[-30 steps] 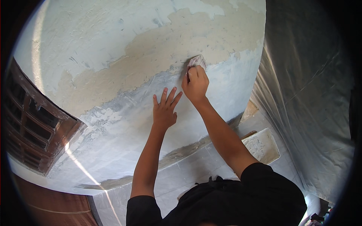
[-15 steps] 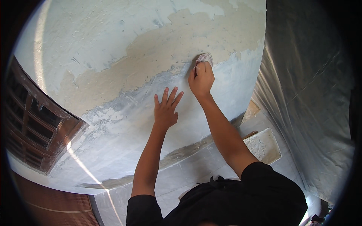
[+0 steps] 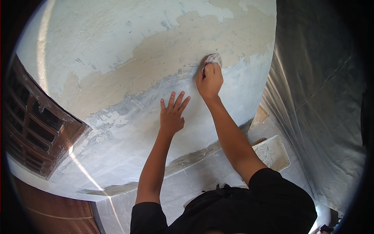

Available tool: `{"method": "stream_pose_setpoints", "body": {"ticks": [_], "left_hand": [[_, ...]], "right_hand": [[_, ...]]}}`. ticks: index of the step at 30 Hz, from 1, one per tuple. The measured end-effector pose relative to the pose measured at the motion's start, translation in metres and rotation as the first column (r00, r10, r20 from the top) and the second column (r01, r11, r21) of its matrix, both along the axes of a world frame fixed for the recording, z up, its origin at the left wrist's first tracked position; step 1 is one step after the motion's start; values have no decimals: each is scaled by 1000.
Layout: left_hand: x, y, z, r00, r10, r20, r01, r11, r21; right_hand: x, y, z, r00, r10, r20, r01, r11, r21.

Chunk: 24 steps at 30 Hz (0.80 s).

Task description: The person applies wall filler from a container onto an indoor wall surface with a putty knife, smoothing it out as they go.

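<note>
My right hand (image 3: pixel 210 82) is closed on a pale, mottled pad (image 3: pixel 214 59), which is pressed to the plastered wall (image 3: pixel 230 35) at the upper border of a whitish-grey band, just below a rough beige patch. Below and to the left, my left hand (image 3: pixel 171 113) has its fingers spread out against the lighter part of the wall, holding nothing.
A brown wooden grille (image 3: pixel 37 128) is set in the wall at left. A plaster-crusted white tray (image 3: pixel 274 158) lies on the grey floor (image 3: pixel 187 173) below my right arm. Translucent plastic sheeting (image 3: pixel 319 128) hangs at right. A brown woven panel (image 3: pixel 54 206) is at lower left.
My right hand and the pad have slid right and slightly upward along the wall. My left hand has shifted very slightly right.
</note>
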<state>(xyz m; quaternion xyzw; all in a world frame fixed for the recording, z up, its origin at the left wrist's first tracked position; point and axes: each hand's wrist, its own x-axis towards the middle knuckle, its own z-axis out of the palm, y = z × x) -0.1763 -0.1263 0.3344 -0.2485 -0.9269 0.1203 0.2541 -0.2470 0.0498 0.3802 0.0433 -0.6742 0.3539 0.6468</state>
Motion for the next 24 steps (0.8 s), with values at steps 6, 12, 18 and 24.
{"method": "stream_pose_setpoints", "body": {"ticks": [6, 12, 18, 24], "left_hand": [[-5, -7, -4, 995, 81, 51, -74, 989, -126], [-2, -3, -3, 1000, -2, -25, 2, 1000, 20], [-3, -4, -2, 1000, -16, -26, 17, 999, 27], [-2, -4, -3, 1000, -1, -11, 1, 1000, 19]], "right_hand": [[26, -37, -8, 985, 145, -94, -136, 986, 96], [56, -22, -7, 958, 257, -125, -265, 963, -50], [67, 40, 10, 784, 600, -156, -571, 600, -561], [60, 143, 54, 645, 736, 206, -546, 631, -551]]}}
